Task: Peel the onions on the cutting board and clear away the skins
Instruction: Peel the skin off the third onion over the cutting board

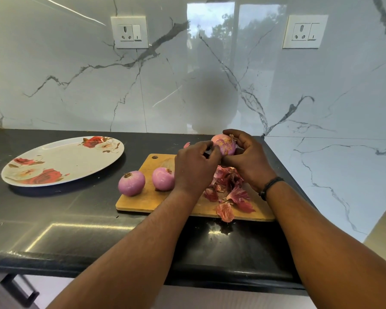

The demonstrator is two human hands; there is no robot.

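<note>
A glossy marble-look wall with two sockets rises behind a dark stone table. At the far left sits a rose-printed plate, flat on the table and well apart from the work. Next comes the wooden cutting board, with two peeled onions: the first peeled onion rests at the board's left edge, the second peeled onion just beside it, touching or nearly touching the left hand.

The left hand has its fingers curled in at the side of the third onion, seemingly pinching a strip of skin, though the pinch itself is hidden behind the knuckles. The right hand cradles that onion above the board's far edge, fingers wrapped around it. The onion carries patches of papery skin near its root, so peeling looks close to done.

Below the right hand lies the heap of skins, spread over the board's right part, with one skin hanging over the front edge. A stray scrap lies on the table behind the board.

The risks, as I judge them: a hard tug could tear into flesh or flick the smooth onion loose, and sweeping the heap carelessly could scatter light skins off the table or nudge the round onions rolling.
</note>
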